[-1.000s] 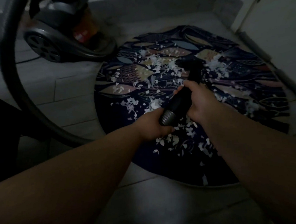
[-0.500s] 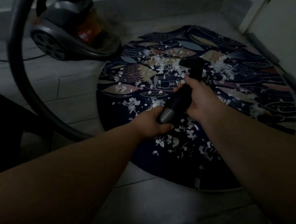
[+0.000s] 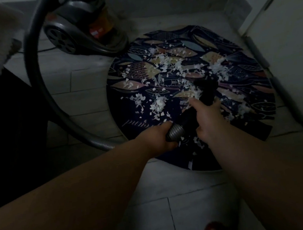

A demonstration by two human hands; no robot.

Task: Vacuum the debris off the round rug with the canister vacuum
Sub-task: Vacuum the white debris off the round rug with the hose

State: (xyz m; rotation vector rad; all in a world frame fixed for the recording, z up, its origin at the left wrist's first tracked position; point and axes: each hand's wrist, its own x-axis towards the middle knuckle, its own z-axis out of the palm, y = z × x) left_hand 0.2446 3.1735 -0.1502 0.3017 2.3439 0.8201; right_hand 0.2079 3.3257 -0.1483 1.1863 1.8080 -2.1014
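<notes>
Though illegible, pale cursive script (image 3: pixel 137 122) on rug (image 3: pixel 118 106).

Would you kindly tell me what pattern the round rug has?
The round rug is dark navy with multicoloured leaf and fish shapes; head view.

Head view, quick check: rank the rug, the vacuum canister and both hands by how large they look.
1. round rug
2. vacuum canister
3. left hand and right hand, both gripping the hose: alike, unranked; being nearest the camera, they look oversized.
</notes>
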